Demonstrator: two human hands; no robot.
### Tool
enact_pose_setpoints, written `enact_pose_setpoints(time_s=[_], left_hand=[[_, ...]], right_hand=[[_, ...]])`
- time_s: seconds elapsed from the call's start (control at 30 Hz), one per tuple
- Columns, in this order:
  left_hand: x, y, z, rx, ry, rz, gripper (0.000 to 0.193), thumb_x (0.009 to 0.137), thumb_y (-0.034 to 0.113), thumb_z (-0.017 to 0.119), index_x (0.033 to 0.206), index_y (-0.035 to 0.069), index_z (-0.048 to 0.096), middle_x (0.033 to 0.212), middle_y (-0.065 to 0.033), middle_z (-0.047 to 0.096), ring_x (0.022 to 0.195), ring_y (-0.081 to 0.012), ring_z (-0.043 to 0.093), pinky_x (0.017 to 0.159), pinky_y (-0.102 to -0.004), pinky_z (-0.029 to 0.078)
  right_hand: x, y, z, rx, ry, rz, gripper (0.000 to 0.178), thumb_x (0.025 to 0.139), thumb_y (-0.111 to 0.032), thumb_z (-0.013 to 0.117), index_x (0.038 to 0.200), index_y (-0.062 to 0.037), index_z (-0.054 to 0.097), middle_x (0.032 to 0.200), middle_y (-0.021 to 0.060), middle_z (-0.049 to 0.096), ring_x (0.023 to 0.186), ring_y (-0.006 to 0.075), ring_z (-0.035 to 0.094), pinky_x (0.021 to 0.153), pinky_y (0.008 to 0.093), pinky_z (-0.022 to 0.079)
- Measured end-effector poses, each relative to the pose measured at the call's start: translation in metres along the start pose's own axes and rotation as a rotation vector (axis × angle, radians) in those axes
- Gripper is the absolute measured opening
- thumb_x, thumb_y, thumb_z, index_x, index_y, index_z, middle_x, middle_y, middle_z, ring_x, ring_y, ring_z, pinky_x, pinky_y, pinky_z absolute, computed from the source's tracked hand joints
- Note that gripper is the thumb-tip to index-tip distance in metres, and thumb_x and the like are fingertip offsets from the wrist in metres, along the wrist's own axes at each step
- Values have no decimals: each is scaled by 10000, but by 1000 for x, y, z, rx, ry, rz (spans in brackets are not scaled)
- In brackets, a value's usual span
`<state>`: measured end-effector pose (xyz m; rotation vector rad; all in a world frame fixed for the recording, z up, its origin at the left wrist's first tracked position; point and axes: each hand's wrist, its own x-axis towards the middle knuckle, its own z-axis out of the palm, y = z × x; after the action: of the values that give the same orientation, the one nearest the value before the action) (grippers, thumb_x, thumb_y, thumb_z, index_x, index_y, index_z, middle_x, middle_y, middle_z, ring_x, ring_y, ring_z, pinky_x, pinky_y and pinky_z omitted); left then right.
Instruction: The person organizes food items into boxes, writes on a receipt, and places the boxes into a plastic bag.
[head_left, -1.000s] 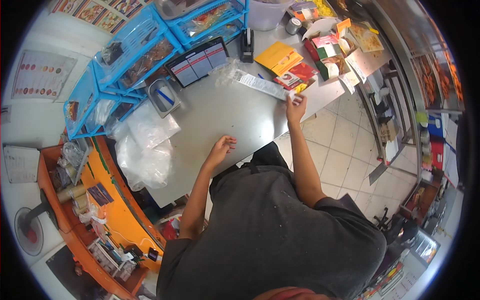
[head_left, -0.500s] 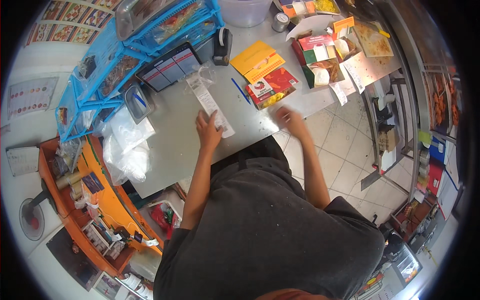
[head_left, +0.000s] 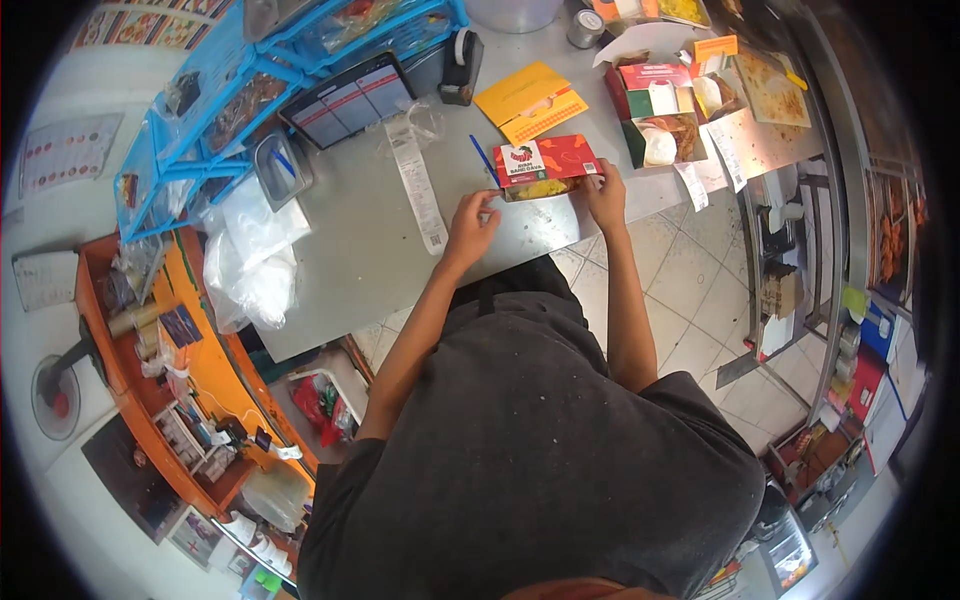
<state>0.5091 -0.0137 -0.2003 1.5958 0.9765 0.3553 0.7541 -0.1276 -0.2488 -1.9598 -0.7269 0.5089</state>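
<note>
A red and white cardboard food box (head_left: 548, 162) with yellow food inside lies near the front edge of the steel counter, its yellow lid (head_left: 530, 103) folded up at the far side. My right hand (head_left: 606, 197) pinches the box's right end. At the left front corner, my left hand (head_left: 472, 230) has its curled fingertips against the box. A long printed paper receipt (head_left: 416, 186) lies flat to the left, with clear plastic by its far end. Just left of the box rests a blue pen (head_left: 484, 160).
A tablet (head_left: 348, 100), a tape dispenser (head_left: 461, 68) and blue baskets (head_left: 215, 110) stand at the back left. White plastic bags (head_left: 255, 255) lie at the left. More open food boxes (head_left: 660, 125) stand at the right, with receipts beside them.
My left hand has let go of the receipt and moved right to the food box. My right hand has come to the box's right end. The box is turned straighter.
</note>
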Motion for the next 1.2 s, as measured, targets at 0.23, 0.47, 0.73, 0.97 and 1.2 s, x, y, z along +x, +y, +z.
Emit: enact_pose_setpoints(time_s=[0.23,0.47,0.73,0.97,1.2], left_hand=[[-10,-38,-59,563,252,75,322,880,83,608,1201,90,614,1183,-108,582,1152,-299,562,959,-420,467],[-50,-98,-77,792,202,354,449,890,158,625,1328,93,558,1426,-98,477,1371,-285,386,1114,-478,321],[-57,-74,-72,735,258,291,333,874,151,626,1205,118,642,1307,-85,549,1277,-278,466,1064,-499,351],[-27,-19,-46,302,25,183,439,845,134,672,1268,66,574,1200,-140,570,1114,-288,568,933,-390,462],[61,15,54,609,461,504,810,774,336,775,1398,24,363,1243,-194,520,1160,-354,501,986,-484,396]], right_hand=[[-65,-68,17,-184,-628,141,195,875,-189,634,826,-6,679,723,184,672,727,349,688,677,441,522],[-36,-105,162,-840,-284,-612,129,825,-66,607,951,-41,620,930,163,604,911,317,624,720,375,551],[-36,-125,155,-799,-120,-661,116,837,-57,598,945,-51,637,977,152,575,921,314,596,797,399,525],[-36,-60,-14,-279,364,-445,410,728,47,657,1129,-31,619,1113,154,591,1044,322,580,879,406,471],[33,-20,1,222,37,-320,717,769,-90,816,1339,-15,388,1267,189,545,1208,277,538,1002,385,452]])
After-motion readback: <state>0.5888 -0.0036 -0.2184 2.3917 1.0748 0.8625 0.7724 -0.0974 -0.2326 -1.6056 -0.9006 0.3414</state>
